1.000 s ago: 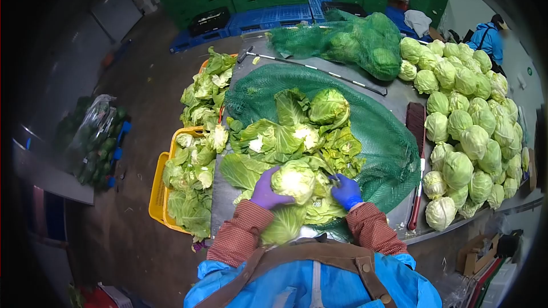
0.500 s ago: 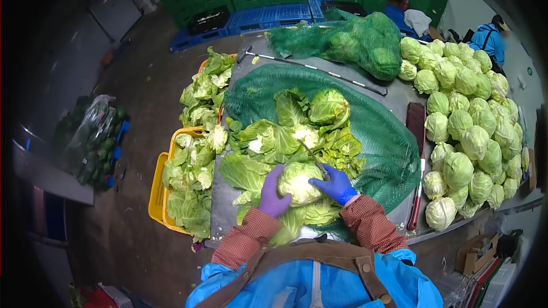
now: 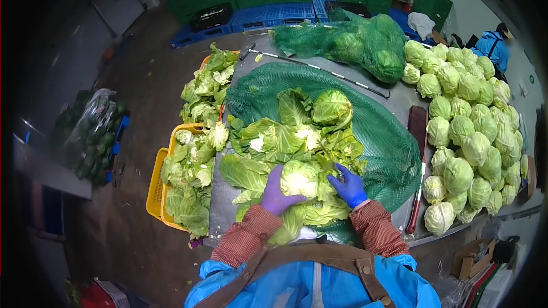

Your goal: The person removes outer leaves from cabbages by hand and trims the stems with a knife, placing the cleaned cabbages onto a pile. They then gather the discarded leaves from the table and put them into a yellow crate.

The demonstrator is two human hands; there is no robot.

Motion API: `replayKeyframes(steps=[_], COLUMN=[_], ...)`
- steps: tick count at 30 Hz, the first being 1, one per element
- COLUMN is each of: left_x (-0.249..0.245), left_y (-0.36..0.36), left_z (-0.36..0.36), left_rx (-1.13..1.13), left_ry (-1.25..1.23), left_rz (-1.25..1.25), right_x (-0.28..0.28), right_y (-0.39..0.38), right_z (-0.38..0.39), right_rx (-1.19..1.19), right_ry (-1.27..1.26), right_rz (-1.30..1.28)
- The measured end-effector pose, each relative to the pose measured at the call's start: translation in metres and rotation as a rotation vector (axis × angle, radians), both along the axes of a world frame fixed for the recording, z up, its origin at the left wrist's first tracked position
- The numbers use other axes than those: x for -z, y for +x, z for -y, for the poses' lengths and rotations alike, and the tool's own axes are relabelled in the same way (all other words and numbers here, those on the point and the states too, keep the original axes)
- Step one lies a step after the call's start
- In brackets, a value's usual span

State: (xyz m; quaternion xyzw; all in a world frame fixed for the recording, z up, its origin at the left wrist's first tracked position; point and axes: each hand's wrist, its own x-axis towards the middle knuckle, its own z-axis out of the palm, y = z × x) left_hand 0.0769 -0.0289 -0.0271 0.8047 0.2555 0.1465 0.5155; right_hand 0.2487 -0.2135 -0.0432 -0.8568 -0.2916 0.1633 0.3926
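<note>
My left hand, in a purple glove, is wrapped round the left side of a pale trimmed cabbage. The white cut base of this cabbage faces up. My right hand, in a blue glove, is just right of the cabbage and apart from it. Its fingers are curled round what looks like a thin knife, mostly lost against the leaves. Loose outer leaves lie around and under the cabbage. Beyond my hands sits another cabbage on a green mesh sack.
Trimmed cabbages are heaped at the right. A long-handled brush lies beside them. Further back are a black-and-white rod and a filled mesh sack. Yellow crates of leaves stand left. A person is at the far right.
My right hand has drawn away from the cabbage to the right, with the thin tool moving along. My left hand still holds the cabbage, whose cut base shows more openly.
</note>
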Motion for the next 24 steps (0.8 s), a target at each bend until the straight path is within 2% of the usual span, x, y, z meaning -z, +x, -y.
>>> replayKeyframes(steps=[2, 3, 4, 6, 13, 17, 18, 20, 21, 23, 24], left_x=[-0.001, -0.001, -0.005, -0.016, -0.024, -0.028, -0.023, -0.008, 0.0, 0.013, 0.014], left_y=[0.005, 0.008, 0.011, 0.016, 0.027, 0.019, 0.015, 0.001, -0.008, -0.026, -0.033], left_z=[0.005, 0.01, 0.013, 0.019, 0.026, 0.031, 0.028, 0.015, 0.008, -0.002, -0.001], left_rx=[-0.002, -0.006, -0.011, 0.001, 0.02, 0.113, 0.113, 0.151, 0.154, 0.25, 0.247], left_ry=[0.057, 0.174, 0.292, 0.307, 0.379, 0.449, 0.449, 0.271, 0.271, 0.135, 0.14], left_rz=[-0.026, -0.035, -0.043, -0.094, -0.197, -0.145, -0.145, -0.039, -0.04, 0.115, 0.113], right_x=[-0.048, -0.042, -0.042, -0.045, -0.043, -0.042, -0.042, -0.052, -0.04, -0.008, 0.0], right_y=[-0.018, -0.023, -0.029, -0.037, -0.034, -0.008, -0.002, 0.007, 0.017, 0.038, 0.043], right_z=[-0.007, -0.008, -0.01, -0.014, -0.027, -0.033, -0.032, -0.032, -0.034, -0.028, -0.028], right_rx=[-0.168, -0.264, -0.263, -0.311, -0.257, -0.166, -0.166, -0.281, -0.204, -0.167, -0.129], right_ry=[-0.093, 0.011, 0.012, -0.137, -0.324, -0.168, -0.167, -0.254, -0.33, -0.358, -0.381], right_rz=[0.046, 0.177, 0.177, 0.296, 0.41, 0.464, 0.464, 0.38, 0.269, 0.257, 0.242])
